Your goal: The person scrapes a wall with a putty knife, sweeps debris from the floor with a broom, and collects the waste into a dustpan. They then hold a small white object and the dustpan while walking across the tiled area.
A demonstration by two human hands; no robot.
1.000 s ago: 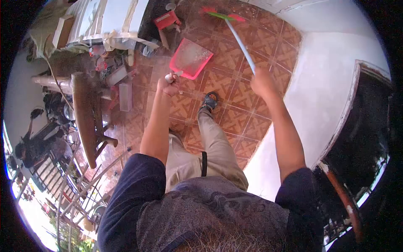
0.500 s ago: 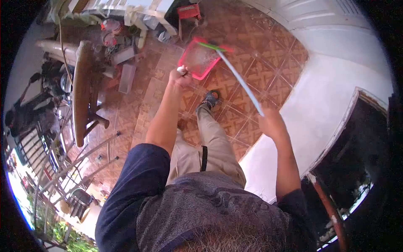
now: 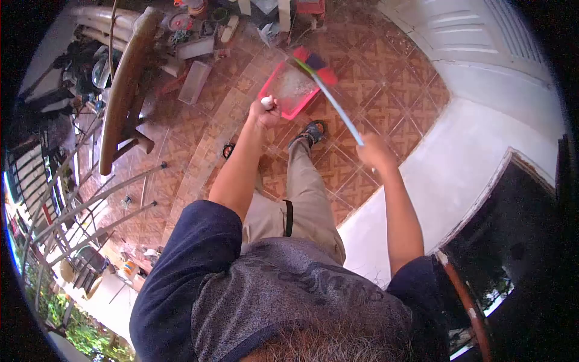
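My left hand (image 3: 266,112) is closed around the white-tipped handle of a pink dustpan (image 3: 293,90), which lies over the tiled floor with pale debris in it. In my right hand (image 3: 377,153) is the light blue stick of a broom (image 3: 339,110), slanting up and left. The broom's head, green with red and dark bristles (image 3: 324,73), is at the far right edge of the dustpan. My feet in dark sandals (image 3: 313,133) stand just below the dustpan.
A curved wooden bench (image 3: 128,78) stands at the left, with metal-legged frames (image 3: 120,199) below it. A clear plastic box (image 3: 195,82) and clutter lie at upper left. A white wall (image 3: 464,139) and a white door (image 3: 470,36) bound the right side.
The view has shifted. The broom's bristles now show red and dark at the dustpan's upper right, and my right hand has moved up and left. Both hands keep their hold.
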